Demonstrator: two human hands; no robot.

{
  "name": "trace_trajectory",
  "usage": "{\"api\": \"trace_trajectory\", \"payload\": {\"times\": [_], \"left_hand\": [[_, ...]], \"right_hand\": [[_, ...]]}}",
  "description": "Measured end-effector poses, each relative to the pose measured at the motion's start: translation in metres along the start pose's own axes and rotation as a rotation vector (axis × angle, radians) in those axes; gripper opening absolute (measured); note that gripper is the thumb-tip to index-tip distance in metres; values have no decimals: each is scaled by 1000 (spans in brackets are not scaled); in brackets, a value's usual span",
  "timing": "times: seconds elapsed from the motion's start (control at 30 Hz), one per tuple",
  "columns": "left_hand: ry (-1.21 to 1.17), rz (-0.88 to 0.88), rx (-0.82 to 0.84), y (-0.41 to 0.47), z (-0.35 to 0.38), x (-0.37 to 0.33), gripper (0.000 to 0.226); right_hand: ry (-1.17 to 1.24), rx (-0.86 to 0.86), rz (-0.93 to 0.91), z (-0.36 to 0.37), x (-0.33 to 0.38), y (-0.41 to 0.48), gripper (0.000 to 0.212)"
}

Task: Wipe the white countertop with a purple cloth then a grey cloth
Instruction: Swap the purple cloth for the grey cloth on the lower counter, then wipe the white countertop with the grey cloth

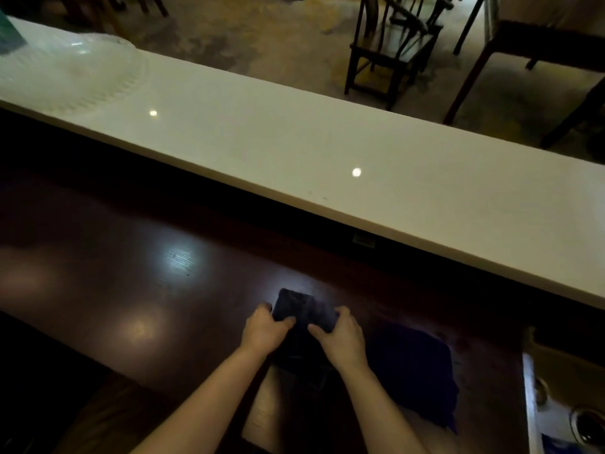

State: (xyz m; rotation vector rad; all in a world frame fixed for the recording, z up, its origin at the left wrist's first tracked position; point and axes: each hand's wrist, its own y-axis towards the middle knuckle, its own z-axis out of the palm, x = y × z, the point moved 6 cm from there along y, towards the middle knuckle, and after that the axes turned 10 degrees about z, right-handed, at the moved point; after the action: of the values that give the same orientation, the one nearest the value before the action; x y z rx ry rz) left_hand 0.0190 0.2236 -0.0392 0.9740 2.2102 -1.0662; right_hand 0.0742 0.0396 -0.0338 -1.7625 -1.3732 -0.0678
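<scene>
Right now a dark grey cloth (pixel 304 314) is being gripped at both sides on the dark wooden lower counter (pixel 131 257), the left hand (pixel 265 330) closed on its left edge, the right hand (pixel 340 335) closed on its right, thumbs pressed on top, apparently so it can be folded into a neat pad or lifted. Just beside the right forearm, the purple cloth (pixel 415 371) is left bunched on the same dark surface, seemingly put aside. Beyond and above, the white countertop (pixel 327 152) is seen bare and glossy, with a clear plastic cover (pixel 82 70) at its far left. Dark chairs (pixel 393 44) are visible behind.
</scene>
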Motion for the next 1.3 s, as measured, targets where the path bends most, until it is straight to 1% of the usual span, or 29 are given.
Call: {"api": "trace_trajectory", "payload": {"times": [0.07, 0.13, 0.17, 0.23, 0.3, 0.37, 0.4, 0.5, 0.57, 0.63, 0.73, 0.83, 0.9, 0.97, 1.03, 1.1, 1.23, 1.3], "left_hand": [[-87, -6, 44, 3, 2, 1, 27], [-141, 47, 99, 3, 3, -3, 16], [-164, 85, 127, 1, 2, -8, 11], [-228, 165, 175, -5, -2, -20, 6], [-311, 236, 208, -14, -11, -36, 2], [-382, 295, 229, -23, -21, -54, 6], [-409, 321, 242, -27, -25, -64, 8], [-490, 419, 280, -41, -37, -91, 19], [-533, 483, 292, -49, -45, -110, 30], [-585, 543, 301, -55, -52, -129, 38], [-636, 629, 285, -63, -59, -163, 39], [-602, 740, 240, -67, -68, -198, 27], [-569, 783, 184, -64, -75, -216, 18], [-502, 811, 98, -55, -84, -228, 20], [-359, 850, -22, -44, -95, -236, 21], [-196, 883, -133, -32, -105, -238, 23], [160, 983, -297, -14, -115, -237, 26], [321, 981, -345, -8, -116, -234, 30]], "right_hand": [[-14, 13, -7, -1, -1, 0, 36], [20, 20, -2, -5, -4, -3, 29], [84, 35, 8, -8, -7, -5, 27], [304, 104, 47, -15, -12, -13, 27], [550, 185, 104, -23, -14, -23, 33], [765, 287, 125, -34, -10, -34, 43], [838, 364, 101, -41, -4, -41, 45], [917, 574, 2, -63, 17, -64, 41], [953, 627, -56, -79, 27, -75, 42], [981, 626, -123, -96, 38, -83, 42], [1051, 585, -253, -123, 55, -94, 37], [1121, 513, -355, -148, 66, -98, 39], [1173, 423, -353, -167, 65, -95, 39], [1239, 325, -314, -190, 59, -91, 33], [1301, 215, -269, -219, 46, -88, 33], [1324, 69, -243, -253, 33, -87, 35], [1245, -199, -308, -318, 18, -95, 37], [1153, -351, -320, -345, 10, -99, 25]]}}
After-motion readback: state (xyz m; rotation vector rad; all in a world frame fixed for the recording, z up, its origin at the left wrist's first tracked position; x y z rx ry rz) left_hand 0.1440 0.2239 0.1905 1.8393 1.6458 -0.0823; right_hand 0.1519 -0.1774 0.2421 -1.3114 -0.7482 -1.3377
